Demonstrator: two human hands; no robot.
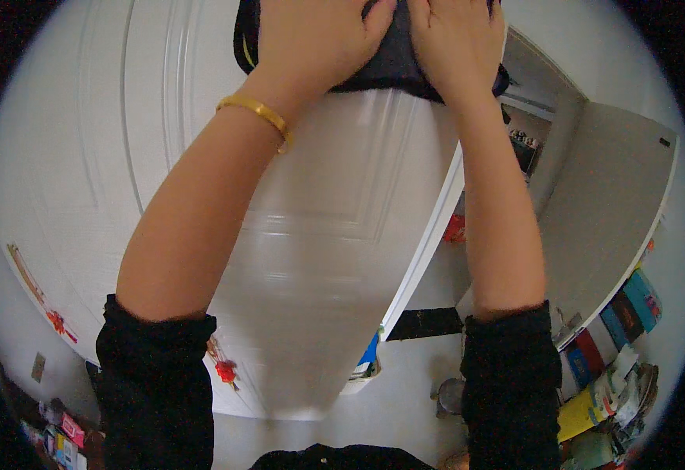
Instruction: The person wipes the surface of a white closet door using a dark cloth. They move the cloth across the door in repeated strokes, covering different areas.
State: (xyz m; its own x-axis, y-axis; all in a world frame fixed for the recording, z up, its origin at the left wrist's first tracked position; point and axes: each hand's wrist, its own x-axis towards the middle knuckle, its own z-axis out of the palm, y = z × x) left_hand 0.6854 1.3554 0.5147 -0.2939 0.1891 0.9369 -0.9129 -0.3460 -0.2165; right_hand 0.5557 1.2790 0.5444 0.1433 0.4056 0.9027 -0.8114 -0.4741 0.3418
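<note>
Both arms reach up to the top edge of the head view, where a dark cloth item (pixel 392 56) lies against a white panelled wardrobe door. My left hand (pixel 331 41), with a gold bangle (pixel 254 108) at its wrist, presses on the left part of the cloth. On its right part rests my right hand (pixel 457 47). The fingertips of both hands are cut off by the picture's edge, so whether they grip the cloth cannot be told. The white door (pixel 319 235) spans the space below and between the forearms.
Right of the door's edge is an opening with shelves, and a grey-beige door panel (pixel 607 188) stands open. Boxes (pixel 624 311) and a yellow bag or pack (pixel 583 411) lie at the lower right. Red hanging ornaments (pixel 225 370) and a bin (pixel 360 379) are low down.
</note>
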